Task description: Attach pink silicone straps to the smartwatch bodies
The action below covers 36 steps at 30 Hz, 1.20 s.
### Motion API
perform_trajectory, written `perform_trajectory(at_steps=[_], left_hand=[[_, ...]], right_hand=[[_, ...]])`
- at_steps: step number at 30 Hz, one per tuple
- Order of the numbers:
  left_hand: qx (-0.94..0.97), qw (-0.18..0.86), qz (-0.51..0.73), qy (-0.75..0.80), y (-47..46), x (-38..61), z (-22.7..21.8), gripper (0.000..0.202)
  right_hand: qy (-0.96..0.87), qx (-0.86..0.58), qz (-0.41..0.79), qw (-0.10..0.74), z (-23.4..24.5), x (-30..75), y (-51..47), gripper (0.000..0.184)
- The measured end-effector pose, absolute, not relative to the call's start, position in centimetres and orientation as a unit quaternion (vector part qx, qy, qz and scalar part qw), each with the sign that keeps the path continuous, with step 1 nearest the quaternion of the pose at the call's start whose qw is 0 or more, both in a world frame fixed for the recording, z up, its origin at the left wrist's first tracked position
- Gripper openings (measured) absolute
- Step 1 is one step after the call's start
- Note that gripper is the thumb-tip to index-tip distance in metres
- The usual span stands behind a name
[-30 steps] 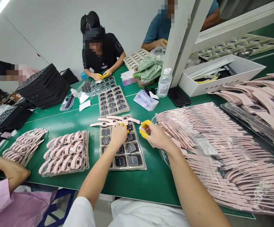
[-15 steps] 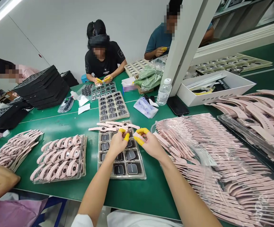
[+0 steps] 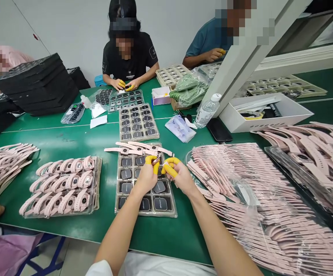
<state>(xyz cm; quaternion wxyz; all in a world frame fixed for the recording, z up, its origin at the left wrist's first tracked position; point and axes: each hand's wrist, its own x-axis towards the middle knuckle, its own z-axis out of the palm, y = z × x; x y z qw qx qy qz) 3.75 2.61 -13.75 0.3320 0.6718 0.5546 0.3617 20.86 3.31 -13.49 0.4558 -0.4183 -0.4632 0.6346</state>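
From the head camera's side, I watched the left hand (image 3: 147, 178) pinch a small dark piece (image 3: 155, 161) between yellow-covered fingertips. The right hand (image 3: 183, 176) was just beside it, its yellow-covered fingers (image 3: 171, 171) curled in and pinching what looked like a pale scrap (image 3: 165, 164); what that was, I couldn't tell, nor whether the two small items touched.

Below the fingers lay a tray (image 3: 173, 199) of dark square faces, and on its far end, just beyond the left fingertips, a few watches (image 3: 125, 151) with pink straps lay crosswise. Right of the right fingers, near them, were loose pink straps (image 3: 212, 180) on a wrapped heap of more. Well to the left of the fingers, rows of pink watches (image 3: 72, 182) filled another stack on the green table (image 3: 82, 142).

For something that small, I'd have said a light pinch by the edges was best, with both wrists low and steady and the fingertips turned so the grip could be seen. Squeezing hard might have shot the piece loose, and I reckoned a drop would have landed on the faces underneath, perhaps scratching one. Sleeves and knuckles, too, seemed best held clear of the crosswise watches.
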Motion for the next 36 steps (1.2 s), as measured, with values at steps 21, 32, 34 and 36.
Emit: perform_trajectory(at_steps=[21, 32, 34, 36], left_hand=[[0.764, 0.291, 0.361, 0.448, 2.47, 3.80, -13.45, 0.058], [0.773, 0.297, 0.383, 0.408, 2.39, 3.80, -13.04, 0.061], [0.781, 0.290, 0.389, 0.393, 2.38, 3.79, -12.92, 0.058], [0.788, 0.284, 0.395, 0.378, 2.40, 3.81, -12.80, 0.055]], right_hand=[[-0.435, -0.335, 0.724, 0.417, -13.33, 21.07, 2.54, 0.043], [-0.454, -0.330, 0.738, 0.374, -13.28, 21.26, 2.45, 0.041], [-0.452, -0.333, 0.742, 0.367, -13.21, 21.42, 2.44, 0.040], [-0.442, -0.336, 0.746, 0.367, -13.13, 21.53, 2.46, 0.039]])
